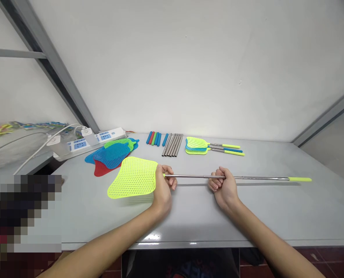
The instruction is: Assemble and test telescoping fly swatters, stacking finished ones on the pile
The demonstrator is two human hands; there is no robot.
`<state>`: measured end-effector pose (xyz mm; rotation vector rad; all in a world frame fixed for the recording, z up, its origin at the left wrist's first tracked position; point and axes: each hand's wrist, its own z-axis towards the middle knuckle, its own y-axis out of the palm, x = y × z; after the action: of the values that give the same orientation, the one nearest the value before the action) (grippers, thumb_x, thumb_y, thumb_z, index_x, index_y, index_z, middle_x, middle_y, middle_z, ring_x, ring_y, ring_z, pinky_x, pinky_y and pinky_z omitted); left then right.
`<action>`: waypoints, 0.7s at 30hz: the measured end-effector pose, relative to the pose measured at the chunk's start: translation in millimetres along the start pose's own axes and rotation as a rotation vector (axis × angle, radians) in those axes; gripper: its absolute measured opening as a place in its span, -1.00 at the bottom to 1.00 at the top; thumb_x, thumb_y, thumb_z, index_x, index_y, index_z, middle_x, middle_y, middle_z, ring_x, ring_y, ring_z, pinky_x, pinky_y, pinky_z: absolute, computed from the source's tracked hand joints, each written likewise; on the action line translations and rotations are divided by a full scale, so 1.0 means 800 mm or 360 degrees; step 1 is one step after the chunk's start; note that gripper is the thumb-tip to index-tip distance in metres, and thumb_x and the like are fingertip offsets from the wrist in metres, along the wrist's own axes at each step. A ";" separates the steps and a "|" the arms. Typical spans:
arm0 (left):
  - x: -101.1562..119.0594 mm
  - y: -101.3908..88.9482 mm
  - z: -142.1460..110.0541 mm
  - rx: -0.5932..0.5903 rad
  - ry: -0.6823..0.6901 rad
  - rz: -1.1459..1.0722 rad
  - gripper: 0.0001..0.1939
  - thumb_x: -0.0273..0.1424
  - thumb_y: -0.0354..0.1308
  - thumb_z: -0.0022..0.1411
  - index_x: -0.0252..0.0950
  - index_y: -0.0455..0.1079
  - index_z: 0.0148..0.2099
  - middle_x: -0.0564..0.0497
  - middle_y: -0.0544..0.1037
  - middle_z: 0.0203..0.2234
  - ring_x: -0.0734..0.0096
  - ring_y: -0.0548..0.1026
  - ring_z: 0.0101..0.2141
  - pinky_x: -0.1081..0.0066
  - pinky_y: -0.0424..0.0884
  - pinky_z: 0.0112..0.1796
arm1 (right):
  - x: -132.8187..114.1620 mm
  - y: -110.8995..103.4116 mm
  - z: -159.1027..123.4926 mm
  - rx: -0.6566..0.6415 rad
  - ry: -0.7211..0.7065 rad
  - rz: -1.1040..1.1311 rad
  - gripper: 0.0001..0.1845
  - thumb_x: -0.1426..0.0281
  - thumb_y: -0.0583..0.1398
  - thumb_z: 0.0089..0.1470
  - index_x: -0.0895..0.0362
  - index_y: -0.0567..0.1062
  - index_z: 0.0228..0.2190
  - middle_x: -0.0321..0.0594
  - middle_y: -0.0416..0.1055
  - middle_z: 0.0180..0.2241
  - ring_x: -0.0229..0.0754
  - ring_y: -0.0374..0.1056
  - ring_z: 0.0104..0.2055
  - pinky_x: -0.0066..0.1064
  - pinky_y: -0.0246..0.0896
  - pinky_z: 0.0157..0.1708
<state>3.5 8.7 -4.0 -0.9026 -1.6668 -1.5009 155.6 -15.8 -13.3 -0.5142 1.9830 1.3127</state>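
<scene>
A neon-yellow plastic mesh fly swatter head (133, 177) lies nearly flat at the table's middle left, joined to a long steel shaft (195, 177). My left hand (162, 189) is closed around the shaft's end where it meets the head. My right hand (224, 186) grips the same shaft farther along. A yellow-green handle grip (300, 179) caps the shaft's far right end, beyond my right hand. The shaft runs level, a little above the grey table.
At the back of the grey table (247, 216) lie a stack of blue, red and green swatter heads (111, 156), coloured foam grips (154, 138), several steel shafts (172, 144) and two assembled swatters (212, 146). A power strip (91, 142) with a white cable sits at the back left.
</scene>
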 end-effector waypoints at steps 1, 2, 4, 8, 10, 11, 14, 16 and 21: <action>-0.001 0.000 0.000 -0.0002 -0.0003 0.0032 -0.71 -0.20 -0.13 0.11 -0.28 0.13 -0.53 0.19 0.04 -0.74 0.67 0.05 -0.76 0.60 0.03 -0.71 | 0.000 0.000 0.000 0.0014 -0.0008 0.0017 -0.61 0.35 0.01 -0.10 0.15 -0.05 -0.78 -0.45 -0.18 -0.81 -0.43 -0.16 -0.79 -0.51 -0.30 -0.77; -0.002 0.000 -0.001 0.0000 -0.0011 0.0062 -0.71 -0.20 -0.12 0.11 -0.28 0.13 -0.53 0.20 0.02 -0.75 0.67 0.04 -0.76 0.60 0.03 -0.71 | 0.001 0.000 -0.001 0.0028 -0.0016 0.0033 -0.61 0.35 0.01 -0.10 0.15 -0.06 -0.78 -0.45 -0.18 -0.81 -0.42 -0.17 -0.79 -0.51 -0.30 -0.77; -0.005 -0.001 0.000 0.0034 -0.0028 0.0106 -0.72 -0.21 -0.13 0.11 -0.28 0.13 -0.52 0.20 0.00 -0.76 0.67 0.03 -0.75 0.61 0.02 -0.71 | 0.004 0.000 -0.005 0.0052 -0.0029 0.0064 -0.61 0.36 0.00 -0.10 0.15 -0.07 -0.78 -0.44 -0.18 -0.81 -0.42 -0.17 -0.79 -0.50 -0.29 -0.77; -0.012 -0.002 0.001 0.0122 -0.0057 0.0103 -0.73 -0.22 -0.15 0.11 -0.27 0.11 -0.53 0.20 0.01 -0.74 0.66 0.04 -0.75 0.60 0.02 -0.71 | 0.011 0.001 -0.013 0.0068 -0.0099 0.0102 -0.60 0.35 -0.01 -0.10 0.15 -0.09 -0.78 -0.44 -0.19 -0.81 -0.43 -0.19 -0.78 -0.50 -0.27 -0.76; -0.014 -0.002 0.000 0.0154 -0.0071 0.0066 -0.73 -0.23 -0.15 0.10 -0.27 0.10 -0.54 0.19 0.02 -0.73 0.66 0.03 -0.75 0.59 0.01 -0.71 | 0.014 0.002 -0.016 0.0077 -0.0128 0.0102 -0.60 0.34 -0.01 -0.09 0.16 -0.09 -0.78 -0.44 -0.19 -0.80 -0.43 -0.19 -0.78 -0.50 -0.27 -0.76; -0.014 -0.001 0.000 0.0175 -0.0080 0.0042 -0.73 -0.22 -0.15 0.10 -0.27 0.09 -0.55 0.19 0.02 -0.72 0.67 0.03 -0.76 0.59 0.00 -0.72 | 0.015 0.002 -0.017 0.0083 -0.0129 0.0101 -0.60 0.34 -0.01 -0.09 0.15 -0.09 -0.78 -0.44 -0.19 -0.80 -0.43 -0.19 -0.78 -0.50 -0.27 -0.76; -0.012 0.000 -0.001 0.0269 -0.0126 -0.0038 -0.76 -0.26 -0.13 0.07 -0.27 0.07 -0.55 0.20 0.02 -0.72 0.68 0.00 -0.76 0.58 -0.03 -0.73 | 0.017 0.004 -0.018 0.0068 -0.0084 0.0081 -0.61 0.32 -0.01 -0.07 0.15 -0.07 -0.76 -0.45 -0.18 -0.78 -0.43 -0.19 -0.77 -0.50 -0.26 -0.76; -0.010 0.000 -0.001 0.0331 -0.0153 -0.0082 -0.80 -0.32 -0.12 0.04 -0.27 0.06 -0.56 0.20 0.02 -0.71 0.68 -0.02 -0.77 0.58 -0.04 -0.74 | 0.017 0.004 -0.018 0.0029 -0.0044 0.0042 -0.61 0.31 0.00 -0.07 0.15 -0.06 -0.75 -0.45 -0.17 -0.77 -0.43 -0.18 -0.76 -0.50 -0.25 -0.75; -0.009 0.000 -0.002 0.0374 -0.0145 -0.0128 -0.83 -0.35 -0.11 0.01 -0.27 0.04 -0.56 0.21 0.04 -0.71 0.70 -0.04 -0.78 0.59 -0.07 -0.75 | 0.017 0.006 -0.018 -0.0037 0.0055 -0.0031 -0.61 0.26 0.01 -0.06 0.13 -0.04 -0.73 -0.46 -0.17 -0.77 -0.41 -0.16 -0.76 -0.50 -0.27 -0.75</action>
<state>7.4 6.7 -10.1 -0.7943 -1.9193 -1.2974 138.5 -26.5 -16.4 -0.5693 1.9878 1.3245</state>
